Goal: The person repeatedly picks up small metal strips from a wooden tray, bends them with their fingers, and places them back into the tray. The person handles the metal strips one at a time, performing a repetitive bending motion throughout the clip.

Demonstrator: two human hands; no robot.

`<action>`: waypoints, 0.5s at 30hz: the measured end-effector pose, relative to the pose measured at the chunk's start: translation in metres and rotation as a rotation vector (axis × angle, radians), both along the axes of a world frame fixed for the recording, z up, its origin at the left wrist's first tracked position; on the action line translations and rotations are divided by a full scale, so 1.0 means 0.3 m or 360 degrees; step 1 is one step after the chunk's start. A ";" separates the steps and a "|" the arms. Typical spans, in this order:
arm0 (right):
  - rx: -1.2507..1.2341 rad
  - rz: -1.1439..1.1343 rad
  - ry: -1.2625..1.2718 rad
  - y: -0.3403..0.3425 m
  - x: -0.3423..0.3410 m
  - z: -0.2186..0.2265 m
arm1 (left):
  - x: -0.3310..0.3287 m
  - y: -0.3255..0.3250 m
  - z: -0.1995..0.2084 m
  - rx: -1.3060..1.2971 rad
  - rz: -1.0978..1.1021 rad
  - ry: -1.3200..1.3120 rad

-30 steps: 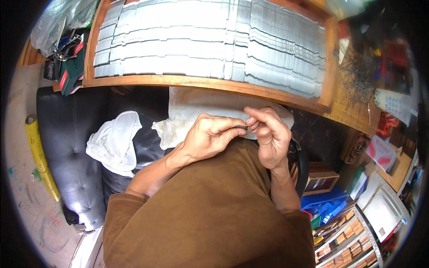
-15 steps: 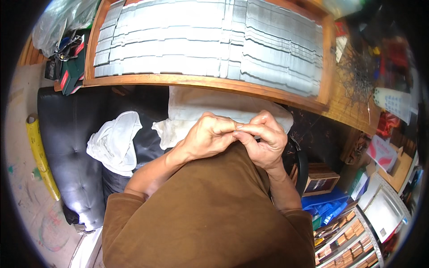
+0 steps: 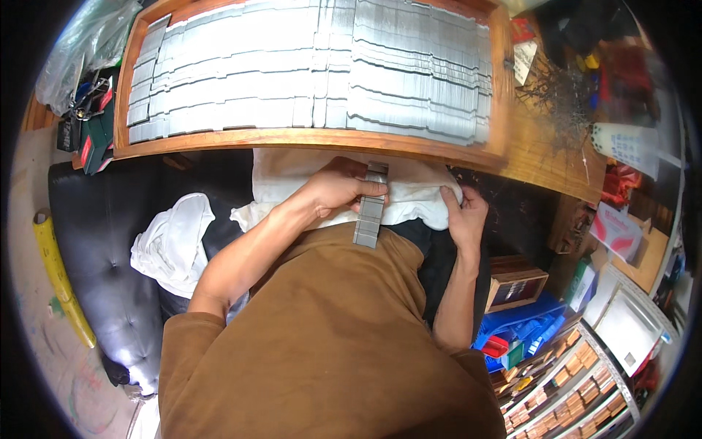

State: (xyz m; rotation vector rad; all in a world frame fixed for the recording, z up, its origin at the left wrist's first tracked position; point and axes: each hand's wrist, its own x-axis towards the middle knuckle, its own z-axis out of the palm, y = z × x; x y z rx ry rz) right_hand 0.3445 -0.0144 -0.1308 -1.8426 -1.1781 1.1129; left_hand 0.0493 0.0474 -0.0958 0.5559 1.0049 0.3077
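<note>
My left hand is closed around a short, narrow strip of grey metal pieces, its thumb lying across the front. Cross lines divide the strip, and its lower end hangs in front of my brown shirt. To the right, my right hand pinches the edge of a white cloth between thumb and fingers. This cloth spreads over my lap, below the front edge of a wooden tray. Rows of similar grey metal pieces fill that tray, with bright glare on many of them.
A crumpled white cloth lies on the black padded seat at my left. Thin dark wires are scattered on the wooden tabletop. Low at the right are a blue bin and a rack of wooden pieces.
My hands, together in front of me before, have moved apart. The metal strip now shows in my left hand, and my right hand has gone right to the cloth's edge. The view has shifted.
</note>
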 end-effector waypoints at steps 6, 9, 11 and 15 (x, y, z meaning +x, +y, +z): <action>0.0203 0.0237 0.0434 0.031 -0.103 0.096 | 0.020 -0.021 -0.027 -0.0098 -0.0034 -0.0003; 0.0124 0.0252 0.0721 0.029 -0.134 0.095 | 0.014 -0.039 -0.039 -0.0030 -0.0081 -0.0148; 0.0184 0.0714 0.0323 0.058 -0.146 0.130 | 0.014 -0.057 -0.060 -0.0019 -0.0049 -0.0143; -0.0010 0.0915 0.0108 0.102 -0.249 0.134 | 0.043 -0.086 -0.064 0.0105 -0.0022 -0.0188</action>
